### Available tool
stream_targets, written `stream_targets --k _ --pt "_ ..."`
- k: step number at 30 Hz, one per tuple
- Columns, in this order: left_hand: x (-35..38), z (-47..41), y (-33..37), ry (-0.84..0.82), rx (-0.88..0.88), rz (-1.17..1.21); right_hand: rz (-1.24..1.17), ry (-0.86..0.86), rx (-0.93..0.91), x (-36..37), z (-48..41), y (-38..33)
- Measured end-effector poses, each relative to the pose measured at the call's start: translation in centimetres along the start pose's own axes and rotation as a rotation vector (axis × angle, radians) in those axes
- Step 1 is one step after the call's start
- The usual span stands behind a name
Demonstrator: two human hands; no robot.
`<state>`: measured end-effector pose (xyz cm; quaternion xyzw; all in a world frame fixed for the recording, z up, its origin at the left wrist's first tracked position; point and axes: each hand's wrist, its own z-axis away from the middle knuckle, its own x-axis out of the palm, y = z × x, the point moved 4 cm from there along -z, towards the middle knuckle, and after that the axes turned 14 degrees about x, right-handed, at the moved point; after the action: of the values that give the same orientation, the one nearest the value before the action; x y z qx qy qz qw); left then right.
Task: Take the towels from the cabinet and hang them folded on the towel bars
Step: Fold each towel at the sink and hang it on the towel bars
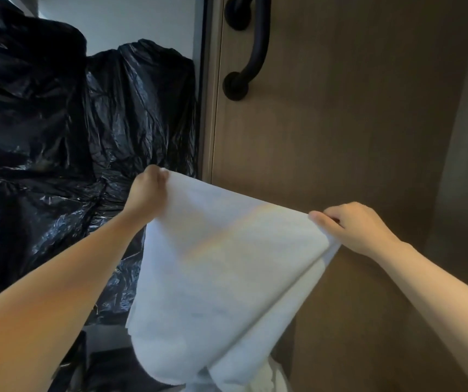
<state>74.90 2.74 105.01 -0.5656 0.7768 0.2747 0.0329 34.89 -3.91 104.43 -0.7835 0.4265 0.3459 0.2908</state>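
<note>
You're holding a soft, matt white cloth towel (227, 267); beside it, glossy crinkled black plastic bags (57, 123), a matt wood-grain door (340, 123) and its smooth, dull black handle (258, 43)

dim indoor shot, underexposed, cool cast. brightest background is the pale wall strip (142, 21) upper left, so light seems to come from there. black bags (43, 123) crushed to near black, only small glints on the creases. white towel (221, 264) is brightest, faint rainbow banding across its middle, texture smeared soft. left arm (57, 278) reads orange, right arm (439, 292) paler. door (354, 123) muddy, darker lower right, handle (255, 46) a flat black silhouette. wide-angle bends door edge; mild softness throughout
</note>
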Motion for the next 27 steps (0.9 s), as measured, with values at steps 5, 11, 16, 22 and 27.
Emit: stream_targets --k 5,11,16,22,27 --pt "0.0 -0.1 -0.6 0.039 0.013 -0.002 0.228 0.225 -0.098 -2.3 -1.6 -0.9" --pt "-0.1 -0.1 -0.1 0.098 0.015 0.034 0.28 0.301 -0.043 -3.4 -2.9 -1.4" --pt "0.2 -0.4 0.3 0.119 -0.034 0.108 0.214 0.287 0.028 -2.9 -2.7 -1.0" --pt "0.6 -0.7 1.0 0.123 -0.067 0.151 0.291 0.23 0.089 -1.9 -3.1 -0.4" --pt "0.9 -1.0 1.7 0.112 -0.071 0.185 0.288 0.225 0.19 -1.7 -3.4 0.0"
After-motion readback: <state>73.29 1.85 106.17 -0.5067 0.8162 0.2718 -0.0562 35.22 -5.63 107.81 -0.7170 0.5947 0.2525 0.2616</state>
